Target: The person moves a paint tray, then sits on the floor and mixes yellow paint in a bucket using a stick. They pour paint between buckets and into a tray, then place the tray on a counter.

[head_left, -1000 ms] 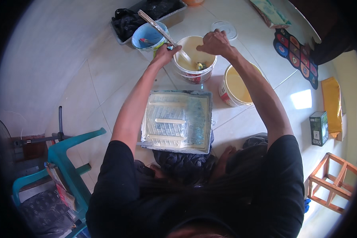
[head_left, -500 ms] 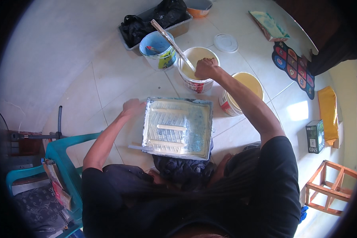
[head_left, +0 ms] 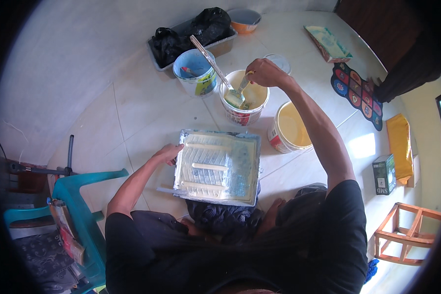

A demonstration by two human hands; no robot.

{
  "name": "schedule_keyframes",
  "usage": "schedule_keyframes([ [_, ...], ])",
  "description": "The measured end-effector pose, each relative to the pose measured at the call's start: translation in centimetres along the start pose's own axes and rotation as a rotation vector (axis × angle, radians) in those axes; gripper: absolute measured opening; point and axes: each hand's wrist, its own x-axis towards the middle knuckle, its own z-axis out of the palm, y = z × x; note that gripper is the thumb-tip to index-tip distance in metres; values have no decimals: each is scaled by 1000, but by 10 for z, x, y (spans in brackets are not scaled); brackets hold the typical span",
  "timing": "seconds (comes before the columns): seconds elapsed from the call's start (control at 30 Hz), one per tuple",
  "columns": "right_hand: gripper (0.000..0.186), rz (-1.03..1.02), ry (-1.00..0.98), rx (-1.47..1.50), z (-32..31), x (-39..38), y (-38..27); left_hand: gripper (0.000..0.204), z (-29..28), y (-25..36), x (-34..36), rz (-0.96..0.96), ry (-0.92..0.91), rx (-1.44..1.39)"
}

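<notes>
My right hand (head_left: 264, 73) is closed round the handle of a paintbrush (head_left: 237, 96), whose bristle end is low inside the middle white bucket (head_left: 245, 117), coated in pale paint. A long mottled stick (head_left: 205, 54) leans in that bucket. My left hand (head_left: 170, 153) grips the left edge of a paint tray (head_left: 254, 169), which has cream paint on its ridges and bluish stains at its right side and rests over dark bundled cloth (head_left: 206, 218) between my feet. A second bucket (head_left: 278, 137) holding yellowish-cream stuff stands to the right, behind my right forearm.
Around me: a blue-lined bucket (head_left: 204, 89), grey tub (head_left: 219, 49) with black bags, orange bowl (head_left: 244, 29), lid (head_left: 280, 60), stained carton (head_left: 326, 42), patterned mat (head_left: 356, 92), green box (head_left: 384, 175), yellow object (head_left: 400, 146), wooden frame (head_left: 402, 236), teal chair (head_left: 89, 179).
My left hand has left the stick and moved down to the tray's edge. My right hand has taken hold of the paintbrush, its handle now raised out of the middle bucket.
</notes>
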Motion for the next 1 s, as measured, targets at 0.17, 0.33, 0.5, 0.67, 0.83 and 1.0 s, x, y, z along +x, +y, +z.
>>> schedule_keyframes([
  [0.17,22,-25,68,-19,-2,-2,-4,65,-5,7,-1,-69,34,27],
  [0.33,26,14,-6,179,-4,1,4,60,-8,-6,13,-8,69,11],
  [0.5,31,171,-40,477,6,-2,14,58,0,-2,11,17,105,23],
  [0.67,35,164,-13,483,-1,-10,16,60,-8,7,2,-1,201,61],
  [0.83,30,160,-55,578,-5,-19,21,62,-7,9,8,-16,269,129],
  [1.0,31,238,-61,458,-38,-23,14,60,-12,20,-11,109,692,500],
])
